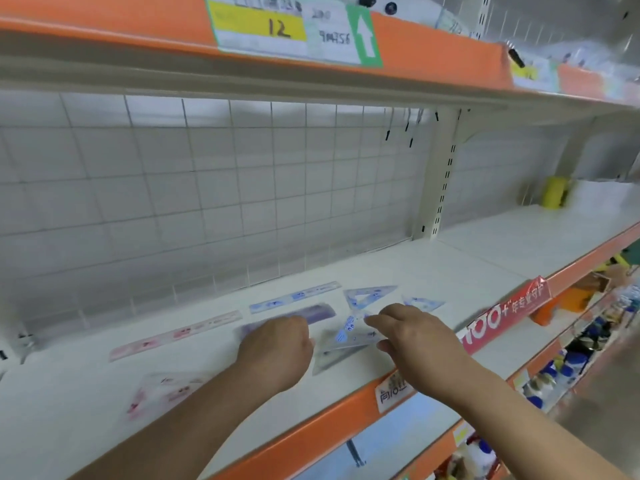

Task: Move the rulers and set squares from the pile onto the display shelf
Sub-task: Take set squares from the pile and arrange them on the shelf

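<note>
White shelf [450, 268], blue set square [346, 336] pinched by right hand [417, 337], left hand [277, 351] curled over purple ruler [318, 311], grip unclear.

Cool, even white light falls from above and in front. It is bright on the deck of the display shelf [450, 271] and dimmer under the upper shelf [104, 15], with only faint soft shadows beneath the left hand [277, 348] and right hand [415, 337] and no hard glare. Motion blur softens nearly everything (the handwritten 12 on the price label [259, 26] can be read), smearing the print on the clear set square [346, 336] pinched by the right hand and streaking the goods on the lower shelves [571, 358] at the right edge. The wide lens bows and tilts the shelf edges and stretches the forearms toward the corners.
</note>
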Action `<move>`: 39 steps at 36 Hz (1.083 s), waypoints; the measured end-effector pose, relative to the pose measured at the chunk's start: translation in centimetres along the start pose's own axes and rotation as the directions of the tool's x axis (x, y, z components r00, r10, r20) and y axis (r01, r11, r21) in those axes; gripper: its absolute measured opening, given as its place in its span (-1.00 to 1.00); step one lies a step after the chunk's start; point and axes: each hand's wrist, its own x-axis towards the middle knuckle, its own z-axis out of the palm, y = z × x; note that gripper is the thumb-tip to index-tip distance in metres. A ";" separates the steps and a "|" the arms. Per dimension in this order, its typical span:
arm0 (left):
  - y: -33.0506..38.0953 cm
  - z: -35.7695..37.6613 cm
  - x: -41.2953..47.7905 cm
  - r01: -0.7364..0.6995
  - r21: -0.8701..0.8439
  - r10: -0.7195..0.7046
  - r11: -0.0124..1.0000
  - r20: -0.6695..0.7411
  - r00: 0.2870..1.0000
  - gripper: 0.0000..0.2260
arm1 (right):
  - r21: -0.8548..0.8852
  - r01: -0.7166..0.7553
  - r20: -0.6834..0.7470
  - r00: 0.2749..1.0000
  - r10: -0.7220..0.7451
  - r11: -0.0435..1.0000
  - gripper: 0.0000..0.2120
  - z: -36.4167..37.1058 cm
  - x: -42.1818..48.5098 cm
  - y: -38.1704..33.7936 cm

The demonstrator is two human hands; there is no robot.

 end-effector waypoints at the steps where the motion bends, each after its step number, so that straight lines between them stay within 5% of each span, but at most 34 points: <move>1: 0.6 0.2 0.5 0.011 -0.001 -0.011 1.000 0.000 1.000 -0.78 | 0.001 0.009 0.005 1.000 -0.009 1.000 -0.62 0.2 0.3 0.9; 19: 12.2 5.1 7.7 0.350 -0.099 -0.355 0.931 -0.033 0.934 -0.79 | 0.108 0.327 0.168 0.925 -0.341 0.939 -0.59 3.1 6.6 18.9; 39: 15.4 5.7 8.1 0.515 -0.043 -0.517 0.856 -0.082 0.852 -0.78 | 0.312 0.365 0.286 0.845 -0.452 0.878 -0.65 6.4 9.0 22.3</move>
